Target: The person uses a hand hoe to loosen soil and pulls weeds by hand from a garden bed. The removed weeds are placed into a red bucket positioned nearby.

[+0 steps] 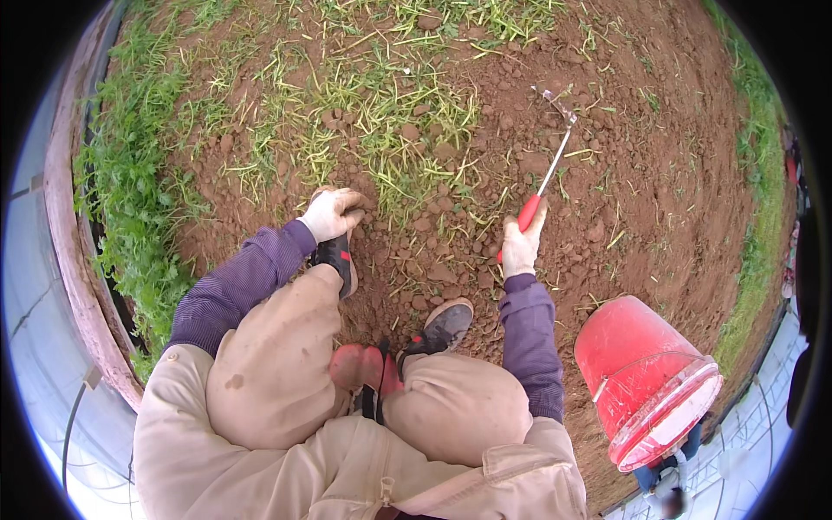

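Observation:
My right hand (522, 244), in a pale work glove, grips the red handle (530, 213) of a small hand hoe (554, 162). Its thin metal shaft points away from me, and the soil-smeared head (558, 107) is at or just above the loose soil. My left hand (335, 213), gloved too and dirty at the fingertips, is held low over my left shoe (337, 257) with its fingers bent down. What lies under those fingers is hidden. Ahead of both hands, cut green stems and leaves (396, 136) lie scattered over brown clods.
A red bucket (634, 364) with a wire handle stands at my right. Leafy green plants (140, 195) grow along the left, beside a pale beam (71, 195) and plastic sheeting (32, 260). Another person (666, 481) is partly visible behind the bucket. A red object (354, 367) with black straps sits between my legs.

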